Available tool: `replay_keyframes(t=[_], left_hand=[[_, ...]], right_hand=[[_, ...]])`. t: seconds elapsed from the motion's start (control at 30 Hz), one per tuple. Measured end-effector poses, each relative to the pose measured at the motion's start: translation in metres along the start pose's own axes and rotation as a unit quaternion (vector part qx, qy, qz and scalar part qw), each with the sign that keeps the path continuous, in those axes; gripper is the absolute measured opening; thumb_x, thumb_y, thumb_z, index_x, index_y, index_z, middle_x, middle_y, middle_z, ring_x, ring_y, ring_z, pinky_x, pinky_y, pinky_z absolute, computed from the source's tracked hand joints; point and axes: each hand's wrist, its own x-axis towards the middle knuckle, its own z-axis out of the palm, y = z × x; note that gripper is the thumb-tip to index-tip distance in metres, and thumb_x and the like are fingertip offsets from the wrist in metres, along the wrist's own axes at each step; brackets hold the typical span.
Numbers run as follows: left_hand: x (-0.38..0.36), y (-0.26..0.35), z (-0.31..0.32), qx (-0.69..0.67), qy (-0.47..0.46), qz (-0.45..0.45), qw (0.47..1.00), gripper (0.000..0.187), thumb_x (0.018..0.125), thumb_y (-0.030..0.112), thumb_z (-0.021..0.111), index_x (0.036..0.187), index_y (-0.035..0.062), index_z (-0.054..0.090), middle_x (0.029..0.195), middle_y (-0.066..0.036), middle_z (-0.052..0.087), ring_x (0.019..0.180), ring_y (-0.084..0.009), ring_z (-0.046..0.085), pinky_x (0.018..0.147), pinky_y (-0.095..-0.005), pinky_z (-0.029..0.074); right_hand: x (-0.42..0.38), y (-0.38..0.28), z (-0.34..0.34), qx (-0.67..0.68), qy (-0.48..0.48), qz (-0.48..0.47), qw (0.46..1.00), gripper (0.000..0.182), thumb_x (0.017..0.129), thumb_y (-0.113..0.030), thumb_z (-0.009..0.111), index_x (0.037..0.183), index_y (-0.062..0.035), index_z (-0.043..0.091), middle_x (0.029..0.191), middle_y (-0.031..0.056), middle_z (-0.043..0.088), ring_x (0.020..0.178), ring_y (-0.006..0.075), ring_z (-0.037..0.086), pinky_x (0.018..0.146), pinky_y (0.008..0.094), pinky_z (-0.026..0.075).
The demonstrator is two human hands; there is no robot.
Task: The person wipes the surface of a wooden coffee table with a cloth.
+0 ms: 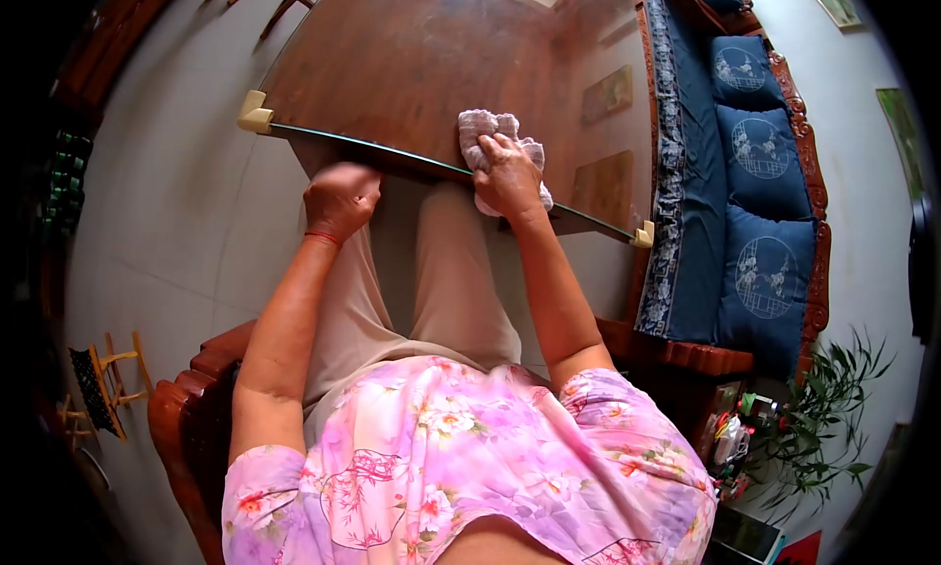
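A pale pink-white cloth is bunched under my right hand, whose fingers are closed on it at the near edge of the glass-topped wooden table. Part of the cloth hangs over that glass edge. To the left, my left hand is held as a loose fist just in front of the table edge, above my left knee. Motion blurs its knuckles, and nothing shows in it. A red string circles the left wrist.
Cream corner guards cap the table's near corners. Along the right stands a wooden sofa with blue cushions. A leafy plant is at lower right, a small stool at lower left. I sit on a carved wooden chair.
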Motion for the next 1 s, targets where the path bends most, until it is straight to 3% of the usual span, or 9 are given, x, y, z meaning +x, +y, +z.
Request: replay_keyframes(t=[0.13,0.3,0.37,0.6,0.73,0.77,0.87,0.97,1.0], left_hand=[[0.004,-0.001,0.007,0.013,-0.025,-0.002,1.0,0.011,0.068,0.025,0.065,0.07,0.0143,0.064,0.072,-0.008,0.061,0.067,-0.0313,0.059,0.059,-0.0409,0.05],[0.007,0.001,0.009,0.029,-0.061,0.004,0.998,0.012,0.073,0.025,0.065,0.072,0.0135,0.064,0.074,-0.004,0.061,0.071,-0.0255,0.062,0.06,-0.0385,0.05],[0.009,0.001,0.012,0.012,-0.052,0.002,0.999,0.016,0.073,0.026,0.062,0.066,0.0124,0.06,0.071,-0.006,0.06,0.067,-0.0282,0.06,0.057,-0.0404,0.05],[0.014,-0.006,0.016,0.008,-0.041,-0.013,0.999,0.018,0.073,0.029,0.064,0.067,0.013,0.059,0.07,-0.006,0.059,0.068,-0.0267,0.061,0.058,-0.0406,0.05],[0.013,-0.006,0.013,0.007,-0.064,-0.016,0.998,0.013,0.074,0.028,0.065,0.078,0.0161,0.068,0.076,-0.004,0.063,0.072,-0.0252,0.062,0.061,-0.0381,0.051],[0.012,-0.005,0.013,0.006,-0.061,-0.012,0.998,0.014,0.074,0.029,0.065,0.078,0.0158,0.069,0.078,-0.004,0.064,0.072,-0.0249,0.062,0.061,-0.0374,0.051],[0.008,0.004,-0.002,-0.105,-0.055,-0.046,0.992,0.013,0.074,0.027,0.066,0.076,0.0142,0.067,0.079,-0.005,0.065,0.074,-0.0245,0.063,0.064,-0.0381,0.051],[0.0,0.023,-0.036,-0.393,-0.071,-0.156,0.904,0.029,0.078,0.023,0.067,0.103,0.0093,0.065,0.097,-0.006,0.067,0.074,-0.0143,0.062,0.063,-0.0296,0.048],[0.002,0.045,-0.063,-0.401,-0.041,-0.085,0.911,0.034,0.079,0.023,0.067,0.109,0.0079,0.062,0.103,-0.006,0.066,0.077,-0.0129,0.061,0.064,-0.0274,0.047]], right_hand=[[0.031,-0.012,0.006,-0.017,0.03,0.014,0.999,0.042,0.068,-0.019,0.061,0.11,-0.0124,0.061,0.11,0.0084,0.059,0.106,0.0312,0.055,0.084,0.0443,0.048],[0.087,-0.011,0.021,-0.004,0.024,0.048,0.999,0.043,0.072,-0.023,0.06,0.114,-0.0163,0.062,0.118,0.0085,0.058,0.111,0.031,0.053,0.092,0.0444,0.045],[0.114,-0.007,0.027,-0.019,0.017,0.06,0.998,0.044,0.074,-0.024,0.058,0.117,-0.0171,0.061,0.123,0.0086,0.057,0.115,0.0316,0.052,0.096,0.0436,0.042],[0.218,0.002,0.024,-0.05,-0.092,0.116,0.988,0.046,0.08,-0.025,0.052,0.125,-0.0158,0.055,0.132,0.0092,0.052,0.124,0.0307,0.048,0.102,0.0406,0.038],[0.216,-0.006,0.01,-0.052,-0.106,0.116,0.986,0.042,0.084,-0.027,0.051,0.123,-0.0147,0.057,0.132,0.0104,0.052,0.123,0.0294,0.048,0.101,0.0397,0.038],[0.212,0.003,0.023,-0.032,-0.051,0.085,0.995,0.04,0.082,-0.028,0.054,0.12,-0.0146,0.059,0.128,0.0104,0.055,0.12,0.0292,0.051,0.099,0.0401,0.04],[0.177,-0.009,0.016,-0.058,-0.081,0.033,0.995,0.036,0.077,-0.026,0.059,0.112,-0.0145,0.062,0.124,0.0091,0.057,0.113,0.029,0.055,0.092,0.0418,0.045],[0.124,-0.019,0.025,-0.036,-0.012,-0.041,0.998,0.035,0.071,-0.022,0.064,0.106,-0.0153,0.063,0.116,0.0083,0.059,0.107,0.03,0.057,0.085,0.0428,0.049],[0.11,-0.022,0.024,-0.015,0.007,-0.04,0.999,0.038,0.07,-0.022,0.064,0.107,-0.0154,0.062,0.117,0.0079,0.059,0.108,0.0295,0.056,0.085,0.044,0.048]])
